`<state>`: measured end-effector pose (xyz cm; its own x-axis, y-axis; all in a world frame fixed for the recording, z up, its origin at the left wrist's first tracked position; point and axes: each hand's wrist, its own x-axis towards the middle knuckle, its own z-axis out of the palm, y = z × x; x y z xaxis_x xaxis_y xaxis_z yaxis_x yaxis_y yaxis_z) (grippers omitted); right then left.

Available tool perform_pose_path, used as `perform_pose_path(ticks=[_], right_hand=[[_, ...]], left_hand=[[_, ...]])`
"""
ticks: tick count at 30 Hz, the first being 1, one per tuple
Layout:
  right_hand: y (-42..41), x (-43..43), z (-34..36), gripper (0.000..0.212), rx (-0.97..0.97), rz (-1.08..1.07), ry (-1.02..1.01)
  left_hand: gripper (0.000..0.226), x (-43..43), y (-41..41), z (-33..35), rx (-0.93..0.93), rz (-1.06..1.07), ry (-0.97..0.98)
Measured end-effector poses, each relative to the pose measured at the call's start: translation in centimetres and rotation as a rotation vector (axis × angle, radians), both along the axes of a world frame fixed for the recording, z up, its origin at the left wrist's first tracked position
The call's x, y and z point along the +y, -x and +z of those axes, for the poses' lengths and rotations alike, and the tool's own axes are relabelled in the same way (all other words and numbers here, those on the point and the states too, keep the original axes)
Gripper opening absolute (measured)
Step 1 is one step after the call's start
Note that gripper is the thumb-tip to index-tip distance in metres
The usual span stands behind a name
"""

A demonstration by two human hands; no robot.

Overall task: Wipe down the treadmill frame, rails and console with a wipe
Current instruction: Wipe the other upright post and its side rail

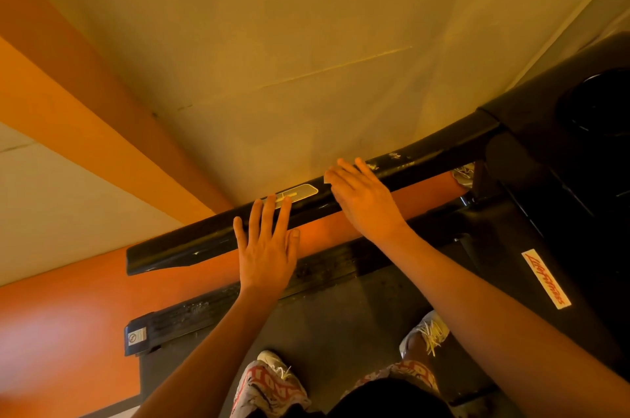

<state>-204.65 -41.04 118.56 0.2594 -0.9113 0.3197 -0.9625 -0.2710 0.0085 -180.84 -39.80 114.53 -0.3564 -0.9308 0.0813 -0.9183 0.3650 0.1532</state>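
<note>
Wipe (326, 178): only a pale corner shows, under the right hand (364, 203), which presses it flat-fingered onto the rail (433, 158), not clenched. Left hand (266, 254) sits just beside, fingers straight, resting on the same rail and holding nothing. Judged: wipe thin, limp, light, apt to bunch, so best pinned under the palm. Rail rigid, glossy. Count: one wipe, one rail, two hands.

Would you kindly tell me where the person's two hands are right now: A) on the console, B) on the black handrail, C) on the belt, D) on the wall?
B: the left hand and the right hand both lie, fingers straight, on the black handrail.
</note>
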Motion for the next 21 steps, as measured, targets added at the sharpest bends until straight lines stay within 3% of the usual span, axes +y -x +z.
perform_pose_path(ticks=[3,14,17,21], right_hand=[[-0.6,1.2,-0.5,0.057,0.014,-0.079,-0.163],[-0.9,0.6,0.4,0.068,-0.026,-0.164,-0.242],[0.4,0.8,1.0,0.074,-0.087,-0.276,-0.244],[-4.0,1.3,0.4,0.077,-0.136,-0.253,-0.268]], left_hand=[[0.059,0.0,0.0,0.1,-0.004,-0.004,0.013],[0.059,0.0,0.3,0.0,0.011,0.006,0.014],[0.06,0.1,0.4,0.1,0.016,0.016,0.014],[0.06,0.3,0.6,0.1,0.02,0.021,0.011]])
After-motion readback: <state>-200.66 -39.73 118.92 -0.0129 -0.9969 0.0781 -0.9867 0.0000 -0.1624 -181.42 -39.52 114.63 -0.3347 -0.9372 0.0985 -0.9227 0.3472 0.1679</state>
